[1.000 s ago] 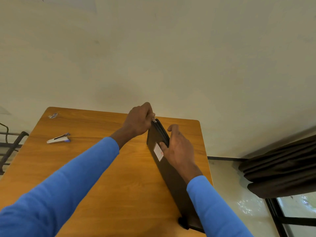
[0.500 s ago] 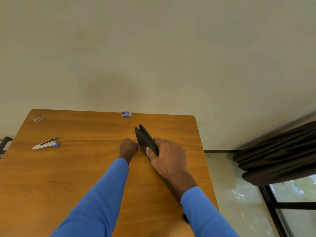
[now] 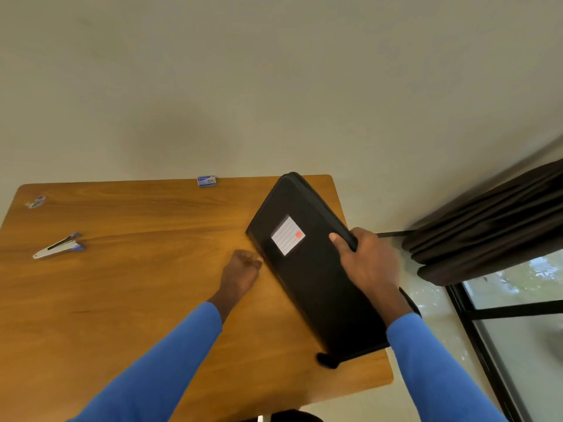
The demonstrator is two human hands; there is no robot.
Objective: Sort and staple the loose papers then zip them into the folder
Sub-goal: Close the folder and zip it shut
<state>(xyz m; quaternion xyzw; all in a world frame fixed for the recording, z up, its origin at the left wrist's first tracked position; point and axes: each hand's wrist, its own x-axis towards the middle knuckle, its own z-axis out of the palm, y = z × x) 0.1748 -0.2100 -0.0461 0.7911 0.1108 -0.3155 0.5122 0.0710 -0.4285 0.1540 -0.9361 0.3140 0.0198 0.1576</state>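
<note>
A black zip folder with a white lined label leans low over the right side of the wooden table, its lower left edge on the wood. My right hand grips its raised right edge, thumb on the cover. My left hand is curled against the folder's left edge, fingertips at the zip line; the pull itself is hidden. No loose papers show.
A white and blue stapler lies at the table's left. A small blue staple box sits at the far edge, and a small wrapper at the far left corner. A dark curtain and a window frame stand to the right.
The folder stood on edge before; now it has tipped down to the right, showing its labelled cover. My left hand came from the top corner down along the left edge.
</note>
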